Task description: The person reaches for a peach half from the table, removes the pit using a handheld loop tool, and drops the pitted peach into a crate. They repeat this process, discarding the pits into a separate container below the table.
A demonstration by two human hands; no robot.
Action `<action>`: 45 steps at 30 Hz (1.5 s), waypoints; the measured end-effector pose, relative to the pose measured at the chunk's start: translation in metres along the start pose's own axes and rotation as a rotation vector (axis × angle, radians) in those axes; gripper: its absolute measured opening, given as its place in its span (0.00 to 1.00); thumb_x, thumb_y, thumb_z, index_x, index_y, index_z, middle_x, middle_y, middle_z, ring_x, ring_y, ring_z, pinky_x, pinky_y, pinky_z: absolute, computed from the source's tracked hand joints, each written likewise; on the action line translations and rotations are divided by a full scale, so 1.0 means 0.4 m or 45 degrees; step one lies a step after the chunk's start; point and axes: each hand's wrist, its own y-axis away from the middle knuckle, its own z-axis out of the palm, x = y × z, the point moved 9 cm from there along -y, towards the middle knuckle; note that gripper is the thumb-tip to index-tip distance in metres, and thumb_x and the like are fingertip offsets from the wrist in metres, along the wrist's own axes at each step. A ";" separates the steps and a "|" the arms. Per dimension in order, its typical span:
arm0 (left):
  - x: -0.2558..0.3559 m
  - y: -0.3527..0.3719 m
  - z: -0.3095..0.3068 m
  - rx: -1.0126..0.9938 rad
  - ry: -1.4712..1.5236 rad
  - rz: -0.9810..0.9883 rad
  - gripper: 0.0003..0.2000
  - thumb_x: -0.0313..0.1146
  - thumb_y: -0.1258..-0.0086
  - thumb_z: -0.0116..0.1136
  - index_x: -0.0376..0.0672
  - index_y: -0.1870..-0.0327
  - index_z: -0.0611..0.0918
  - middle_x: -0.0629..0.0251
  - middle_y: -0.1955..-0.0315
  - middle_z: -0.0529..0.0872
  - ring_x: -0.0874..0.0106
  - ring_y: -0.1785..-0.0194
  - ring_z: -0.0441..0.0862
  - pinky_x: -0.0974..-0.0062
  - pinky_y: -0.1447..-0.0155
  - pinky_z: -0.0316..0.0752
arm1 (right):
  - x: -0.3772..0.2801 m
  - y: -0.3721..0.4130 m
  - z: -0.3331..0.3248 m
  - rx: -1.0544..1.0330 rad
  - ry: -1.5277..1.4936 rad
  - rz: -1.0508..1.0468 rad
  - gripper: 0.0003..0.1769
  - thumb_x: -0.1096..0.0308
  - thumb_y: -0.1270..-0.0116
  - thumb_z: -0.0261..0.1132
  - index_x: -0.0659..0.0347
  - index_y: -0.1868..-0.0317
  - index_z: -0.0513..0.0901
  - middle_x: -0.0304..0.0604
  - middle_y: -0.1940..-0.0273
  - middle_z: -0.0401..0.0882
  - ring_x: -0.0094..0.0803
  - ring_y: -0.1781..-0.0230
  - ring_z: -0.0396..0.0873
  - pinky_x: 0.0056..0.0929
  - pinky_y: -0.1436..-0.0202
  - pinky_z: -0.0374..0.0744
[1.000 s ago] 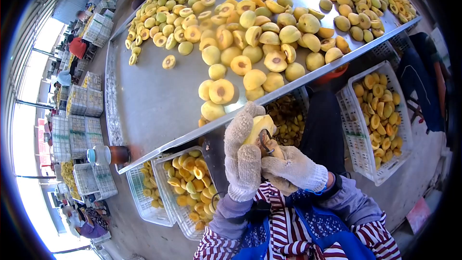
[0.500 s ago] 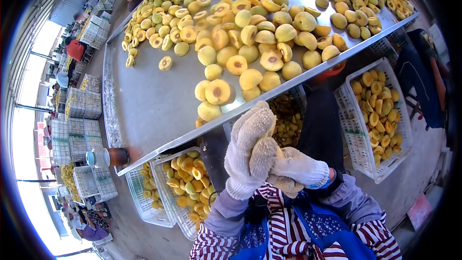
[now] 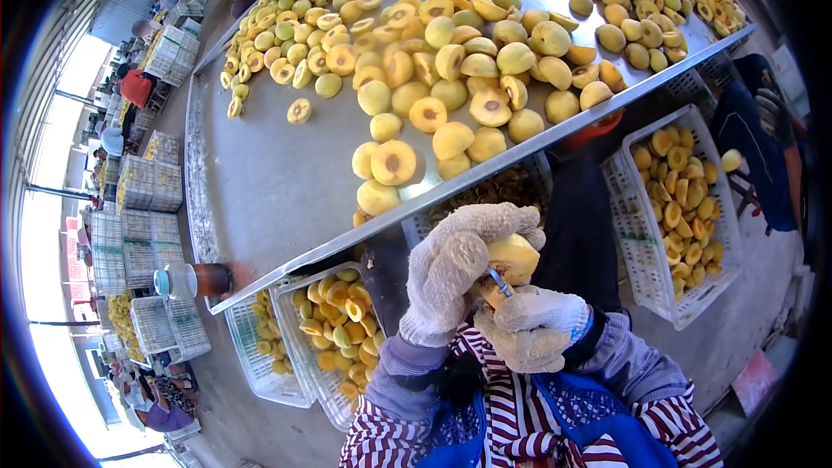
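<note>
In a whitish knitted glove, my left hand [image 3: 451, 264] grips a yellow halved fruit [image 3: 513, 260] above my lap. My right hand [image 3: 536, 325], gloved the same way, is closed round a small metal tool [image 3: 497, 282] whose end touches the fruit's underside. Beyond my hands, many yellow fruit halves [image 3: 393, 162] lie on a metal table [image 3: 251, 199], several with a brown pit or hollow showing.
White crates of fruit halves stand below the table, at the left [image 3: 325, 381] and right [image 3: 620, 199]. A jar [image 3: 180, 282] is by the table's left corner. People sit at the far left; another person's gloved hand [image 3: 767, 108] is at the right.
My hands have opened apart from their overlapped pose, so the fruit and the tool now show. At the right, a co-worker's gloved hand and a fruit piece beside the crate have come into view.
</note>
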 end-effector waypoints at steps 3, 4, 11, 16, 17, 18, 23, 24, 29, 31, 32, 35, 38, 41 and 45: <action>-0.069 0.006 -0.015 0.200 0.703 -0.293 0.29 0.55 0.22 0.51 0.37 0.36 0.74 0.48 0.48 0.84 0.55 0.48 0.86 0.65 0.59 0.88 | 0.032 0.042 -0.040 -0.052 -0.134 0.099 0.20 0.55 0.20 0.55 0.67 0.56 0.78 0.48 0.77 0.78 0.36 0.86 0.75 0.33 0.84 0.73; -0.064 0.005 -0.035 0.379 0.456 -0.333 0.30 0.57 0.23 0.51 0.38 0.35 0.72 0.48 0.47 0.83 0.56 0.48 0.86 0.67 0.65 0.89 | 0.045 0.069 -0.062 -0.068 -0.185 0.139 0.20 0.54 0.21 0.55 0.67 0.54 0.78 0.49 0.74 0.79 0.38 0.84 0.77 0.35 0.82 0.75; 0.092 0.158 -0.368 0.896 -0.358 0.220 0.29 0.53 0.20 0.48 0.35 0.34 0.72 0.49 0.47 0.83 0.60 0.49 0.86 0.63 0.57 0.90 | 0.023 0.046 -0.037 0.328 0.122 0.298 0.24 0.50 0.20 0.50 0.66 0.52 0.78 0.51 0.74 0.79 0.32 0.85 0.76 0.31 0.84 0.75; 0.197 0.247 -0.504 1.086 -2.430 0.259 0.17 0.38 0.31 0.64 0.41 0.45 0.84 0.52 0.44 0.83 0.57 0.41 0.80 0.66 0.37 0.76 | -0.070 0.096 -0.060 1.072 0.848 0.319 0.18 0.58 0.22 0.57 0.66 0.63 0.78 0.40 0.81 0.74 0.24 0.89 0.69 0.21 0.90 0.63; 0.186 0.233 -0.495 1.071 -2.540 0.325 0.17 0.37 0.33 0.65 0.42 0.46 0.84 0.52 0.43 0.83 0.56 0.39 0.80 0.65 0.36 0.75 | -0.062 0.083 -0.070 1.104 0.844 0.378 0.17 0.60 0.23 0.59 0.66 0.65 0.79 0.38 0.83 0.73 0.24 0.90 0.67 0.21 0.90 0.62; 0.167 0.196 -0.509 1.025 -2.103 0.222 0.17 0.40 0.33 0.66 0.44 0.46 0.85 0.56 0.41 0.83 0.59 0.39 0.80 0.65 0.37 0.75 | -0.060 0.074 -0.071 1.319 0.910 0.417 0.17 0.57 0.24 0.61 0.63 0.65 0.78 0.35 0.83 0.71 0.21 0.91 0.65 0.20 0.90 0.61; 0.009 -0.054 -0.551 0.697 -2.089 -0.565 0.31 0.54 0.44 0.68 0.50 0.40 0.80 0.60 0.39 0.79 0.55 0.35 0.76 0.60 0.35 0.73 | -0.082 0.074 -0.068 1.636 1.263 0.495 0.15 0.58 0.27 0.67 0.61 0.64 0.79 0.31 0.82 0.70 0.18 0.89 0.65 0.18 0.89 0.62; 0.003 -0.077 -0.556 0.713 -2.054 -0.636 0.33 0.55 0.46 0.69 0.48 0.39 0.79 0.59 0.40 0.80 0.56 0.35 0.76 0.60 0.35 0.73 | -0.091 0.091 -0.072 1.664 1.266 0.450 0.15 0.57 0.27 0.67 0.60 0.64 0.79 0.31 0.82 0.70 0.18 0.89 0.66 0.18 0.89 0.63; 0.009 -0.112 -0.593 0.743 -1.830 -0.661 0.36 0.54 0.47 0.72 0.44 0.39 0.77 0.56 0.45 0.81 0.59 0.39 0.80 0.60 0.38 0.77 | -0.114 0.084 -0.071 1.697 1.432 0.382 0.19 0.53 0.25 0.65 0.61 0.66 0.79 0.32 0.83 0.72 0.18 0.89 0.67 0.18 0.89 0.62; 0.029 -0.073 -0.629 0.804 -1.453 -0.509 0.36 0.55 0.45 0.72 0.40 0.39 0.77 0.55 0.47 0.82 0.59 0.43 0.82 0.60 0.42 0.80 | -0.112 0.076 -0.066 1.738 1.450 0.403 0.18 0.53 0.25 0.64 0.60 0.66 0.78 0.32 0.83 0.72 0.18 0.89 0.67 0.17 0.88 0.62; -0.006 -0.056 -0.645 0.807 -0.838 -0.491 0.33 0.53 0.39 0.70 0.37 0.40 0.76 0.54 0.48 0.82 0.58 0.50 0.86 0.62 0.50 0.84 | -0.112 0.072 -0.065 1.760 1.457 0.413 0.18 0.54 0.24 0.63 0.60 0.67 0.78 0.32 0.83 0.73 0.18 0.89 0.67 0.17 0.88 0.62; -0.028 -0.045 -0.570 0.476 0.442 -0.235 0.29 0.49 0.33 0.66 0.36 0.39 0.75 0.54 0.47 0.82 0.55 0.55 0.87 0.64 0.55 0.86 | -0.126 0.063 -0.068 1.793 1.564 0.385 0.15 0.55 0.27 0.66 0.59 0.63 0.77 0.32 0.82 0.72 0.15 0.89 0.65 0.16 0.89 0.61; 0.003 -0.017 -0.449 0.375 0.550 0.005 0.35 0.57 0.31 0.63 0.36 0.34 0.72 0.52 0.45 0.82 0.52 0.44 0.83 0.60 0.49 0.86 | -0.132 0.031 -0.070 1.855 1.623 0.326 0.15 0.56 0.27 0.66 0.60 0.57 0.79 0.32 0.81 0.73 0.15 0.89 0.66 0.16 0.88 0.62; -0.010 0.025 -0.351 0.304 0.609 0.026 0.39 0.62 0.31 0.59 0.37 0.31 0.69 0.49 0.41 0.80 0.50 0.38 0.79 0.56 0.44 0.84 | -0.139 0.003 -0.058 1.894 1.733 0.252 0.16 0.58 0.28 0.67 0.60 0.49 0.79 0.33 0.80 0.75 0.16 0.88 0.68 0.17 0.86 0.66; -0.005 0.055 -0.260 0.321 0.614 0.026 0.37 0.58 0.28 0.59 0.37 0.29 0.68 0.46 0.39 0.78 0.49 0.37 0.79 0.54 0.41 0.82 | -0.161 0.003 -0.050 1.900 2.033 0.220 0.19 0.59 0.28 0.67 0.60 0.43 0.79 0.35 0.73 0.80 0.17 0.78 0.76 0.19 0.74 0.75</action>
